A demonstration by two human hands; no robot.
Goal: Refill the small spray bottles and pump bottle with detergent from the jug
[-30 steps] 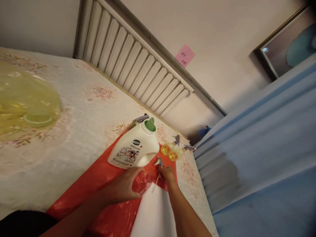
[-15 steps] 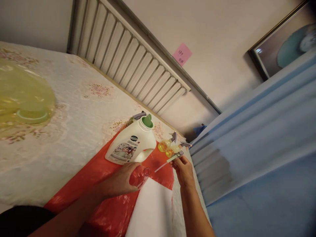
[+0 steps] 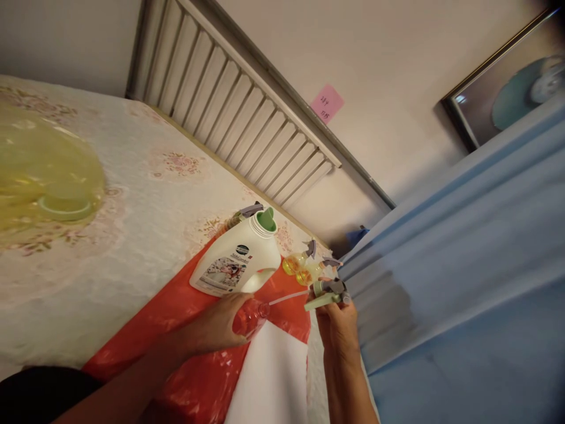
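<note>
My left hand (image 3: 218,327) grips a small clear spray bottle (image 3: 251,314) lying on its side over the red plastic sheet (image 3: 185,330), its open neck facing right. My right hand (image 3: 338,324) holds a grey and green trigger sprayer head (image 3: 327,292) up above the table edge. Its thin dip tube (image 3: 286,297) runs left toward the bottle's neck, with the tip right at the opening. A white detergent jug (image 3: 238,259) with a green spout stands just behind the left hand.
Two small bottles of yellow liquid (image 3: 300,268) with grey triggers stand at the table corner. Another trigger bottle (image 3: 245,213) is behind the jug. A yellow translucent basin (image 3: 44,176) lies far left. White paper (image 3: 269,377) covers the red sheet. Blue curtain (image 3: 463,277) hangs right; a radiator (image 3: 247,112) behind.
My right hand has lifted the sprayer head up and to the right, drawing its dip tube out of the small bottle. The left hand has kept hold of the bottle.
</note>
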